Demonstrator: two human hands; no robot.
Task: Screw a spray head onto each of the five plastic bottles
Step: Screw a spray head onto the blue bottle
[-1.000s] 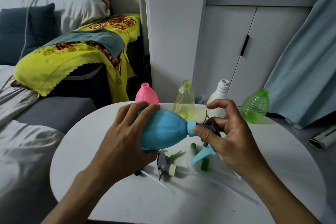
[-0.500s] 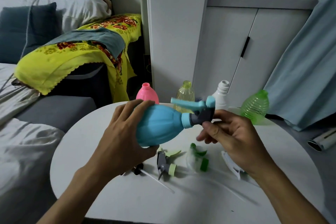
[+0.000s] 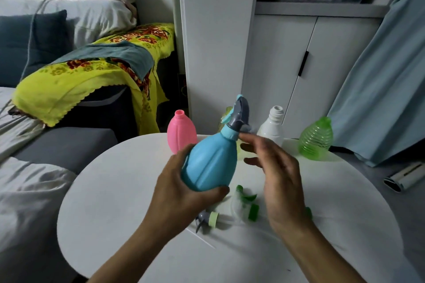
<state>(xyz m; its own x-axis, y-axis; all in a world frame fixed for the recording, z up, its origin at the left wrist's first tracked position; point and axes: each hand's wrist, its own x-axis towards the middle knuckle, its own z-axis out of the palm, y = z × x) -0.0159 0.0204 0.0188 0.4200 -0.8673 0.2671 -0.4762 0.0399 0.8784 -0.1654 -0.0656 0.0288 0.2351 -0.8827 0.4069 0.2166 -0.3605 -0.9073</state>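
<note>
**Blue bottle capped, four bottles waiting**

The left hand [image 3: 184,190] gripped the blue bottle [image 3: 210,163] round its lower body and held it tilted above the counter [image 3: 115,213], neck pointing up and away. The right hand [image 3: 278,174] sat just beside the neck with fingers [image 3: 250,142] loosely spread and blurred; its grip held nothing that could be made out. The grey and blue spray head [image 3: 240,114] stood on the bottle's neck.

The likeliest fault was a head that was cross-threaded or only half tightened, since the right hand was off it; that would leave it loose or leaking. The smooth, rounded bottle could also slip in a one-handed grip.

Behind, the pink bottle [image 3: 180,132], white bottle [image 3: 271,127] and green bottle [image 3: 316,141] stood uncapped; a yellowish one was mostly hidden. Loose spray heads [image 3: 208,219] lay below the hands.
</note>
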